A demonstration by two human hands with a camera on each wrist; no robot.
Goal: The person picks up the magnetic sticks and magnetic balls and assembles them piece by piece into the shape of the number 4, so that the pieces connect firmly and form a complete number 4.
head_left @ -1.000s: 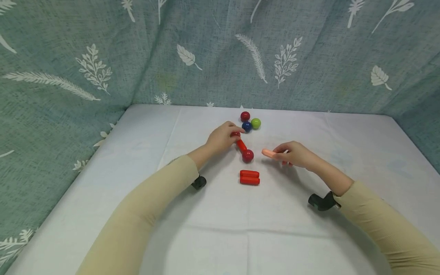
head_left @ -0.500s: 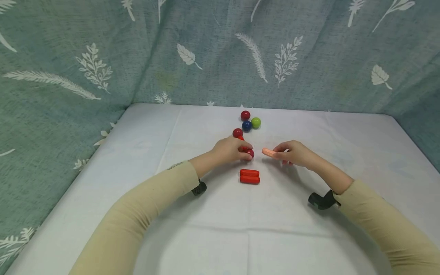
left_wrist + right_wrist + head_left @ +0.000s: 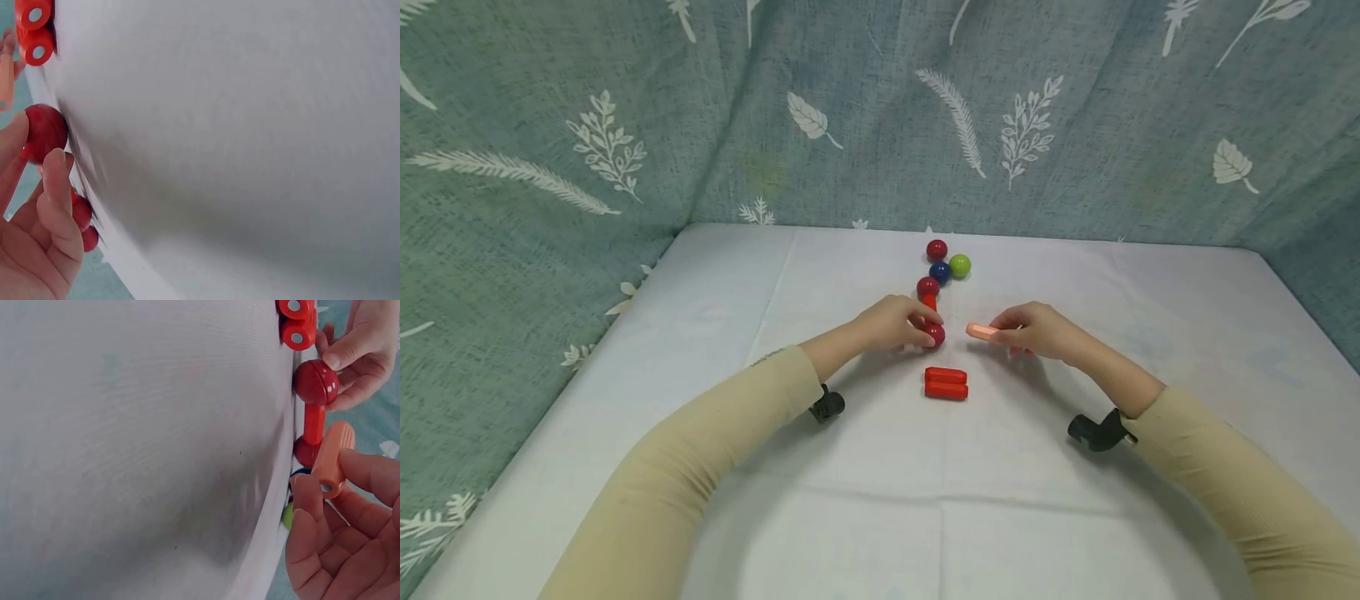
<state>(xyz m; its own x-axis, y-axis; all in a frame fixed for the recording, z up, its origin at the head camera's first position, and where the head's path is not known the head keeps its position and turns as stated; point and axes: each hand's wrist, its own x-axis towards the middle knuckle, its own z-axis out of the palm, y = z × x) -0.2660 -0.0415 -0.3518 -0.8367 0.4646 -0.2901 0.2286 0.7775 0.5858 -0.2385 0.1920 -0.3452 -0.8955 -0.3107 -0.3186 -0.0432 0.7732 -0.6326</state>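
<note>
Left hand (image 3: 892,322) pinches a glossy red ball (image 3: 47,130), right hand (image 3: 1039,330) a pale-orange plastic rod (image 3: 331,455): apparently assembling, with alignment needed next.

Three red balls (image 3: 936,250) (image 3: 928,287) (image 3: 937,335), one blue ball (image 3: 940,272) and one green ball (image 3: 960,266) are making five; three red rods (image 3: 930,303) (image 3: 946,375) (image 3: 946,391) and one orange rod (image 3: 979,332) are making four; two hands (image 3: 895,323) (image 3: 1037,329), two sleeves (image 3: 677,458) (image 3: 1232,475) and two black wrist cameras (image 3: 828,405) (image 3: 1097,432) are showing.
</note>
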